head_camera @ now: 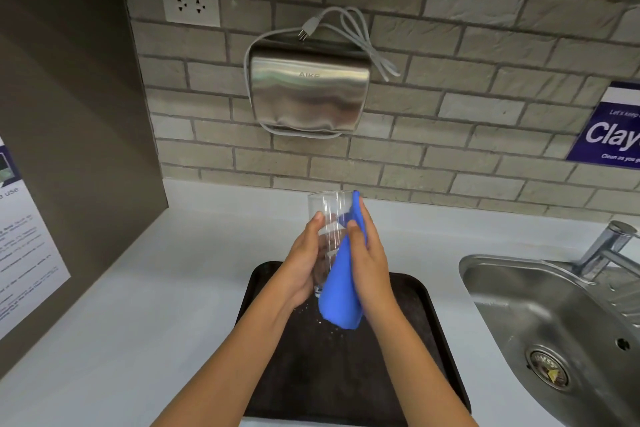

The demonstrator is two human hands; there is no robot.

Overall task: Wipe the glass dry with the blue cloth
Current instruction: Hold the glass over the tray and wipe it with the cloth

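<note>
A tall clear glass (328,215) is held upright above a black tray (412,333), its open rim toward the wall. My left hand (303,263) wraps its left side and lower part. My right hand (369,253) presses a blue cloth (341,295) flat against the right side of the glass, fingers stretched up to the rim. The cloth hangs below the glass base in a rounded fold. The base of the glass is hidden by the cloth and my left palm.
Water droplets speckle the tray under the glass. A steel sink (540,315) with a tap (609,246) lies to the right. A steel hand dryer (308,97) and a wall socket (190,5) hang on the brick wall. The white counter (156,305) extends left.
</note>
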